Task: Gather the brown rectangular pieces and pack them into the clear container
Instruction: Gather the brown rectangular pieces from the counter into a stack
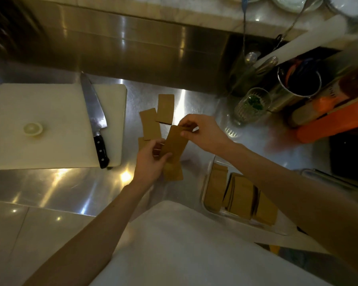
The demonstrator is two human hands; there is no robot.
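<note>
**Both hands hold brown pieces above the steel surface**

In the middle of the frame, the left hand (151, 159) and the right hand (203, 133) hold the same brown piece (175, 141). The left fingers (165, 156) are closed around its lower end, together with what looks like a small stack of more pieces behind it. The right fingers (186, 132) pinch its upper end.

More pieces lie loose on the surface (70, 186). Two of them (151, 123) are just above the hands, side by side and a little overlapping. Another one (173, 172) is just below the left hand, partly covered by it, and a small part of one more shows at the left of the thumb.

The container (209, 209) stands in the lower right of the frame, near the right forearm. It already has several pieces (240, 196) inside, standing on edge and leaning in rows.

At the left of the frame is a white board (39, 112). A knife (94, 116) lies on its right part, with the black handle toward the bottom. A small pale round thing (33, 129) is also on the board; I cannot tell what it is.
</note>
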